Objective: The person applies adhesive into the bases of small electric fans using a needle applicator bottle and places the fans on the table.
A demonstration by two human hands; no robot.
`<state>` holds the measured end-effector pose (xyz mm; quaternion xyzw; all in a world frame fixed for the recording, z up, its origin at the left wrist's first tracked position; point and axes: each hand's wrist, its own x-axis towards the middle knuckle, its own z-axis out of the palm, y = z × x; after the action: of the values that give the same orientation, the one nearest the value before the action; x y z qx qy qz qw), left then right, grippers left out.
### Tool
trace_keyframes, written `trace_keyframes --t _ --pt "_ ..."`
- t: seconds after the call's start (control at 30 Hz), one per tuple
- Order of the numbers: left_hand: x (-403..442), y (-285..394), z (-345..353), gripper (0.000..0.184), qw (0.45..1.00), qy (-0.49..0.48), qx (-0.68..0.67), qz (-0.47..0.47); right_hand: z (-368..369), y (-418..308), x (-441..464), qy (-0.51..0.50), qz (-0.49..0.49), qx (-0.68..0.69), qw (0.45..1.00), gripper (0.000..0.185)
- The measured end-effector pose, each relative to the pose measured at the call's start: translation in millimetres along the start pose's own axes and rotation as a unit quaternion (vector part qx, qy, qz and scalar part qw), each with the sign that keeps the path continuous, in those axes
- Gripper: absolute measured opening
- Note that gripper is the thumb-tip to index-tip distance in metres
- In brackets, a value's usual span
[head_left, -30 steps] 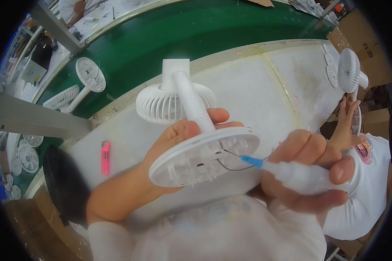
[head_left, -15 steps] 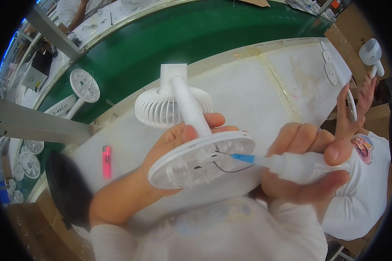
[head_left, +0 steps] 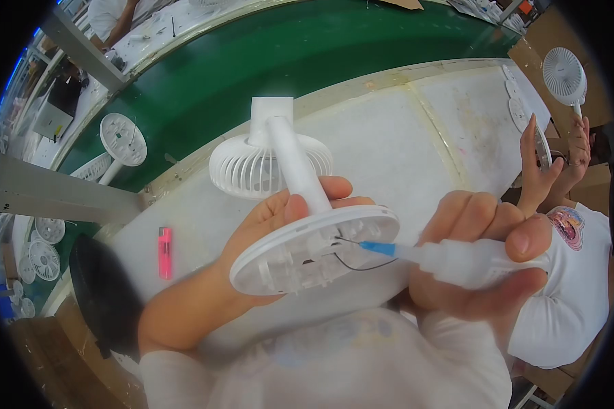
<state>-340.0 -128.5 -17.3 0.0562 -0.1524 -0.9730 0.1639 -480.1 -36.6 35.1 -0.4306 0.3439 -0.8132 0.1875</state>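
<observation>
My left hand (head_left: 266, 225) is closed around the stem of a white desk fan (head_left: 299, 167), just behind its round base (head_left: 273, 266). The fan's slatted head points away and the open underside of the base faces me, with a dark wire (head_left: 365, 268) hanging out of it. In my right hand (head_left: 477, 266) is a white squeeze bottle (head_left: 457, 261), gripped between thumb and fingers. Its blue needle tip (head_left: 377, 248) reaches into the underside of the base near the wire. Whether liquid is coming out cannot be seen.
A pink lighter (head_left: 165, 252) lies on the white worktable (head_left: 389, 136). Beyond runs a green conveyor belt (head_left: 252, 68) carrying another fan (head_left: 123, 140). A grey post (head_left: 54, 184) stands at left beside a black object (head_left: 106, 293). At right a co-worker (head_left: 559, 286) holds a fan (head_left: 564, 75).
My hands, the fan and the bottle stay nearly still. The fan on the belt has shifted slightly left. The co-worker's fan has turned and risen a little.
</observation>
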Motion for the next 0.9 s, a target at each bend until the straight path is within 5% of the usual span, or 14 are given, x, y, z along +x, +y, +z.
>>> trace_keyframes --t 0.3,0.43,0.57,0.73,0.83,0.9 --pt "3 1 -1 0.043 0.999 -0.008 0.034 0.012 -4 4 3 -0.013 -0.035 0.037 0.999 0.030" --pt "4 8 12 0.043 0.999 -0.002 -0.027 0.017 1 10 4 -0.028 -0.137 0.106 0.984 0.028" --pt "-5 14 26 0.045 0.994 0.102 -0.034 -0.005 -3 11 -2 -0.116 -0.298 0.050 0.946 0.030" --pt "-21 13 29 0.047 0.987 0.157 0.040 -0.004 -7 9 -10 -0.282 -0.369 -0.011 0.886 0.043" --pt "-22 12 32 0.048 0.984 0.175 0.029 -0.014 4 18 -15 -0.159 -0.396 -0.062 0.902 0.038" --pt "-21 14 35 0.048 0.982 0.186 0.016 -0.017 5 19 -13 -0.168 -0.384 -0.064 0.906 0.039"
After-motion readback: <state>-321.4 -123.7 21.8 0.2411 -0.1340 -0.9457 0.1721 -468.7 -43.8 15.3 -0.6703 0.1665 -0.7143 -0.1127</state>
